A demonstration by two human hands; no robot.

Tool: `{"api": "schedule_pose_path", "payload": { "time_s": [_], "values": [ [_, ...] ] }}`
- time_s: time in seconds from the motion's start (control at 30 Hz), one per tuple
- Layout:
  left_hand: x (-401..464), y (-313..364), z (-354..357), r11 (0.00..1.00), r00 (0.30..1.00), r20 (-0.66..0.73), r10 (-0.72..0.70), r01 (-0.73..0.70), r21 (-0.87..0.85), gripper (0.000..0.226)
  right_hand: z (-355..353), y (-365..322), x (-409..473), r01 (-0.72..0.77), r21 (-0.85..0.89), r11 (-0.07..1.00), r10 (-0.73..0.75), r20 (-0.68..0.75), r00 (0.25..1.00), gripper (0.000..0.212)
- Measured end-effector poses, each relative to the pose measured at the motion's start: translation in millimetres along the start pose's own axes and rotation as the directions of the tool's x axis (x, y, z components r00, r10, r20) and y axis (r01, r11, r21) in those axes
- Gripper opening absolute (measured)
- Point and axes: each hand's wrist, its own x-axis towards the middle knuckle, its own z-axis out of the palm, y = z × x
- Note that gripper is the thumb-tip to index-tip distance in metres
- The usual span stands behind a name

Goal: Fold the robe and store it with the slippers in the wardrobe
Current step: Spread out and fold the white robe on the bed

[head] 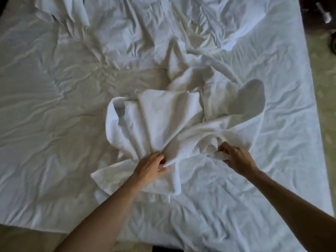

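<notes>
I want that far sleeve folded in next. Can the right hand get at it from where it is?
Probably yes: the right hand now pinches the robe, and nothing lies between it and the sleeve on the bed.

A rumpled white bed sheet (54,106) covers the bed, pale carpet (323,73) alongside.

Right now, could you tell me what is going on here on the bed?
A person is working on a white robe that lies bunched on the rumpled bed sheet. The left hand grips a gathered fold of it, and the right hand pinches another bit of its fabric. The robe is not yet folded; no slippers or wardrobe are in view.
</notes>
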Motion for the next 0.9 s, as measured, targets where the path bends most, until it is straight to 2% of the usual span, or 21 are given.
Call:
{"api": "schedule_pose_path", "payload": {
  "time_s": [0.1, 0.2, 0.27, 0.33, 0.4, 0.5, 0.57, 0.67, 0.73, 0.8, 0.87, 0.9],
  "values": [
    [-1.6, 8.2, -15.8, 0.994, 0.993, -0.104, -0.055, 0.044, -0.101, 0.046, -6.8, -2.4, -13.6, 0.098, 0.042, 0.994, -0.099, 0.027, 0.995, 0.048],
    [2.9, 9.8, -29.9, 0.995, 0.953, -0.302, 0.006, -0.035, -0.090, 0.043, -17.4, -5.4, -19.6, 0.162, -0.011, 0.987, -0.161, -0.191, 0.968, 0.052],
    [9.7, 9.6, -29.2, 0.994, 0.959, -0.278, 0.053, -0.077, -0.076, 0.066, -22.6, -10.5, -13.0, 0.118, -0.091, 0.989, -0.140, -0.298, 0.944, 0.061],
    [19.9, 15.5, -24.2, 0.990, 0.978, -0.206, 0.044, -0.069, -0.119, 0.086, -24.9, -15.2, 3.0, 0.057, -0.120, 0.991, -0.092, -0.303, 0.948, 0.070],
    [32.8, 27.8, -21.1, 0.989, 0.977, -0.209, 0.041, -0.069, -0.130, 0.088, -17.6, -14.5, 25.0, 0.010, -0.102, 0.995, -0.037, -0.266, 0.963, 0.070],
    [51.4, 48.2, -12.7, 0.991, 0.968, -0.211, 0.135, -0.129, 0.043, 0.073, -2.3, -16.1, 48.4, 0.009, 0.006, 1.000, -0.009, -0.101, 0.995, 0.062],
    [56.2, 56.3, -3.2, 0.992, 0.983, -0.162, 0.092, -0.076, 0.101, 0.057, 7.5, -25.8, 51.8, 0.069, -0.013, 0.998, -0.070, -0.066, 0.995, 0.051],
    [50.1, 53.5, 5.2, 0.999, 0.970, -0.242, -0.035, 0.031, -0.019, 0.020, 11.1, -45.7, 43.9, 0.165, -0.081, 0.983, -0.168, -0.033, 0.985, 0.038],
    [47.2, 42.6, -0.4, 0.992, 0.946, -0.300, -0.121, 0.102, -0.081, 0.011, 5.5, -53.1, 39.5, 0.233, -0.040, 0.972, -0.228, 0.098, 0.969, 0.041],
    [48.0, 27.8, -12.8, 0.976, 0.921, -0.325, -0.212, 0.188, -0.106, 0.014, -6.5, -56.4, 40.0, 0.215, 0.119, 0.969, -0.236, 0.206, 0.950, 0.045],
    [53.5, 12.3, -27.7, 0.953, 0.902, -0.311, -0.300, 0.269, -0.138, 0.019, -22.9, -55.3, 49.6, 0.178, 0.239, 0.955, -0.209, 0.114, 0.971, 0.038],
    [56.5, 4.8, -35.3, 0.939, 0.891, -0.303, -0.339, 0.300, -0.170, 0.020, -29.3, -52.9, 57.6, 0.203, 0.206, 0.957, -0.209, 0.008, 0.978, 0.035]
  ]
}}
